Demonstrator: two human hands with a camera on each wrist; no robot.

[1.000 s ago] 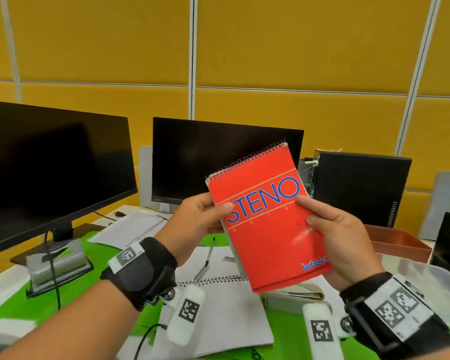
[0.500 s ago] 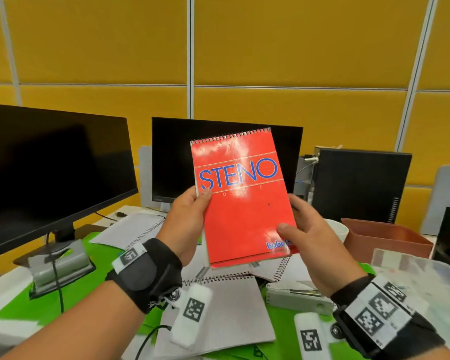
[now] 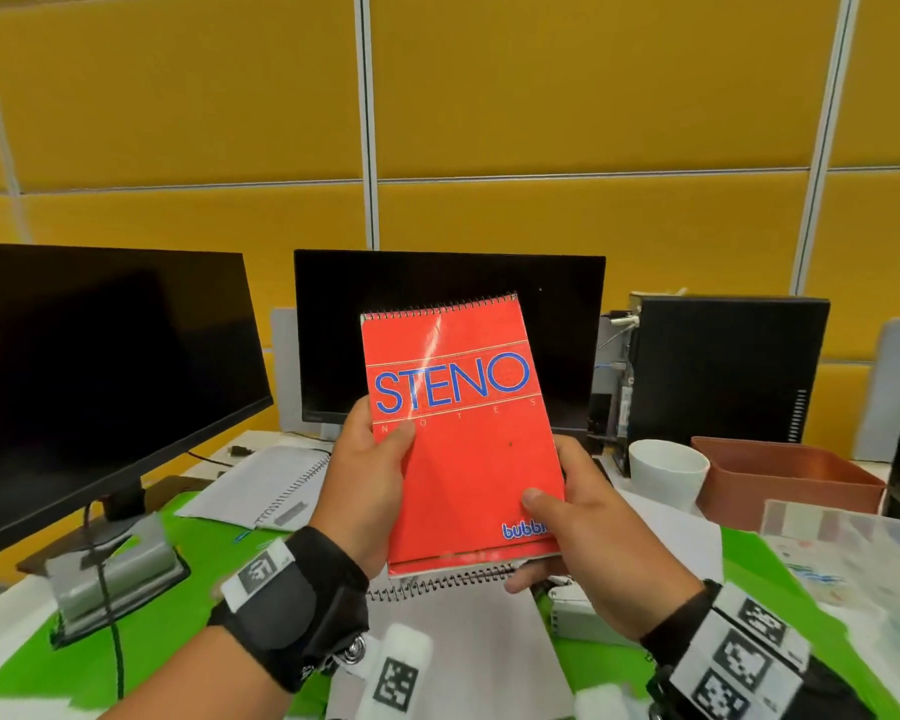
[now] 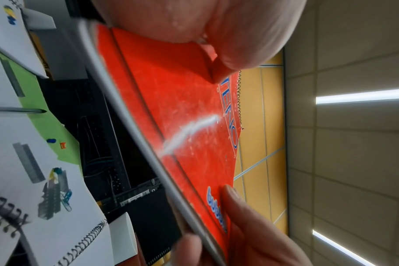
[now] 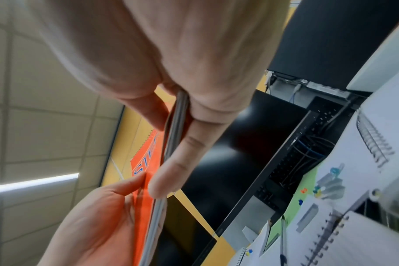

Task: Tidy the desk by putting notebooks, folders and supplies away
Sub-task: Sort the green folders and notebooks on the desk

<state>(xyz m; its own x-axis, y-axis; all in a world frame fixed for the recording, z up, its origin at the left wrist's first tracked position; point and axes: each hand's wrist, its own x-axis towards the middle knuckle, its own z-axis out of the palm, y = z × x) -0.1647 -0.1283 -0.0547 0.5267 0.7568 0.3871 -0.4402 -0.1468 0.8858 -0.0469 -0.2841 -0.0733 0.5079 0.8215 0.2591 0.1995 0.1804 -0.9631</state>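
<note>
A red spiral-topped "STENO" notebook (image 3: 463,449) is held upright above the desk, cover facing me. My left hand (image 3: 380,459) grips its left edge, thumb on the cover under the title and fingers behind. My right hand (image 3: 546,511) pinches the lower right corner, thumb over the blue logo. The left wrist view shows the cover (image 4: 182,126) edge-on, with my left thumb (image 4: 216,27) at the top and my right thumb (image 4: 230,196) lower down. In the right wrist view the notebook's thin edge (image 5: 173,136) runs between my right hand's thumb and fingers (image 5: 194,72).
Below the hands, open spiral notebooks (image 3: 458,641) (image 3: 266,485) lie on a green mat, with a stapler (image 3: 583,615) beside them. To the right stand a white cup (image 3: 666,470), a brown tray (image 3: 785,475) and a clear plastic box (image 3: 853,563). Two monitors (image 3: 100,381) (image 3: 437,330) and a PC tower (image 3: 723,366) stand behind.
The notebook turned from tilted to upright. My right hand slid from the cover's right edge down to the lower right corner. The left hand kept its grip on the left edge.
</note>
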